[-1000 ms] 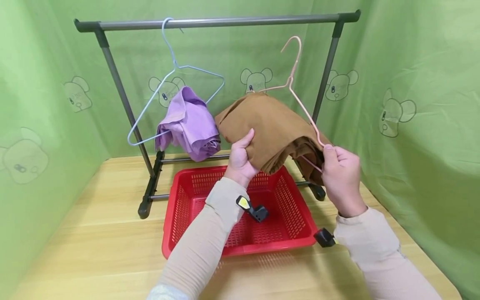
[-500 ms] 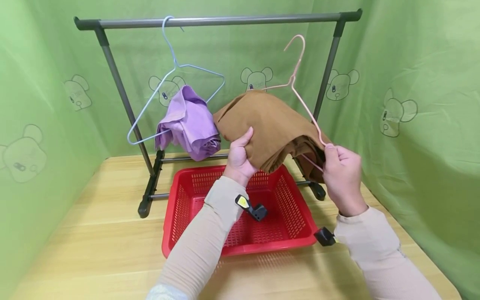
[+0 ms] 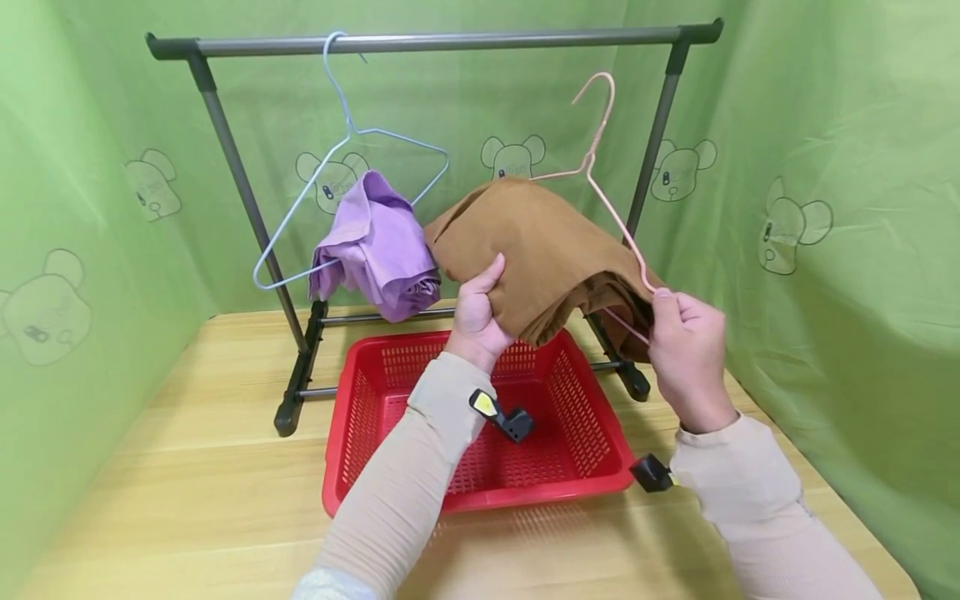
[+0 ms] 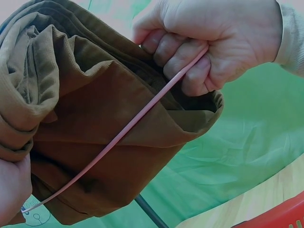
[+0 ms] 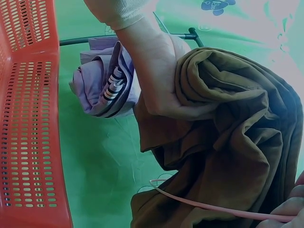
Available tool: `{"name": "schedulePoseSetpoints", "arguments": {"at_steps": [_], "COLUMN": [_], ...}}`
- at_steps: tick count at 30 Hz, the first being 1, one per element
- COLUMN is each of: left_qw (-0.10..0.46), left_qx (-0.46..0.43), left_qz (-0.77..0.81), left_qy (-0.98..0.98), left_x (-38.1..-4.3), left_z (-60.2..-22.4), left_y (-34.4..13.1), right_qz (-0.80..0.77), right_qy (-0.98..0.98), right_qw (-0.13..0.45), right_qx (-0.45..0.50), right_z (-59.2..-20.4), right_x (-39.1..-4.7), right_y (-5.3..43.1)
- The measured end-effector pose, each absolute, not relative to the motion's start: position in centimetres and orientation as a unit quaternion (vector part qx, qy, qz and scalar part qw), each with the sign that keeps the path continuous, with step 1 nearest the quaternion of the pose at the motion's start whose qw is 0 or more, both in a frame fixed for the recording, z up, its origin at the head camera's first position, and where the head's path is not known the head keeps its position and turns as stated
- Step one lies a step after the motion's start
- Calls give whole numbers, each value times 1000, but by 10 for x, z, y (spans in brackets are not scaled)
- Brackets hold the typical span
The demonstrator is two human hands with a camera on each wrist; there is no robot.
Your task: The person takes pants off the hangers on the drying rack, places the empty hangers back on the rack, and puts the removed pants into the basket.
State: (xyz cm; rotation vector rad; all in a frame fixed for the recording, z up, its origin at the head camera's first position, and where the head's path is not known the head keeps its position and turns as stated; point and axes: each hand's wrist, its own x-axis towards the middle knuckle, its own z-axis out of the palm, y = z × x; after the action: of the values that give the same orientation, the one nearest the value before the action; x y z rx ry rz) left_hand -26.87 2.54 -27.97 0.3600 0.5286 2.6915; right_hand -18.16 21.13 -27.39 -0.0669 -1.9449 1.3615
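Observation:
My left hand holds a folded brown garment from below, its thumb lying up the near side. My right hand grips the right corner of a pink wire hanger. The hanger's hook stands free in front of the rack, below the rail. In the left wrist view, the hanger's bottom bar crosses the cloth and runs into the curled fingers of the right hand. The right wrist view shows the left hand under the rolled layers of the garment, its fingertips hidden by cloth.
A blue hanger bearing a bundled purple garment hangs from the rack's rail at left. A red perforated basket stands on the wooden table below my hands. Green curtains enclose the space.
The pink hanger's hook and my right hand have shifted slightly to the right. My left hand and the brown garment are nearly where they were, with the grips unchanged.

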Motion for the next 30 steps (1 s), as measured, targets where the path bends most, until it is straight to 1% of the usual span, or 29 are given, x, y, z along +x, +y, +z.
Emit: {"name": "schedulePoseSetpoints", "arguments": {"at_steps": [21, 30], "left_qw": [174, 175], "left_qx": [137, 149], "left_qz": [958, 955], "left_qy": [184, 187], "left_x": [-270, -270], "left_z": [-281, -279], "left_y": [22, 21], "right_qz": [542, 528], "right_qy": [-759, -761], "right_qw": [358, 375], "right_qx": [-46, -40], "right_z": [-278, -278], "right_x": [-186, -187], "right_y": [214, 215]}}
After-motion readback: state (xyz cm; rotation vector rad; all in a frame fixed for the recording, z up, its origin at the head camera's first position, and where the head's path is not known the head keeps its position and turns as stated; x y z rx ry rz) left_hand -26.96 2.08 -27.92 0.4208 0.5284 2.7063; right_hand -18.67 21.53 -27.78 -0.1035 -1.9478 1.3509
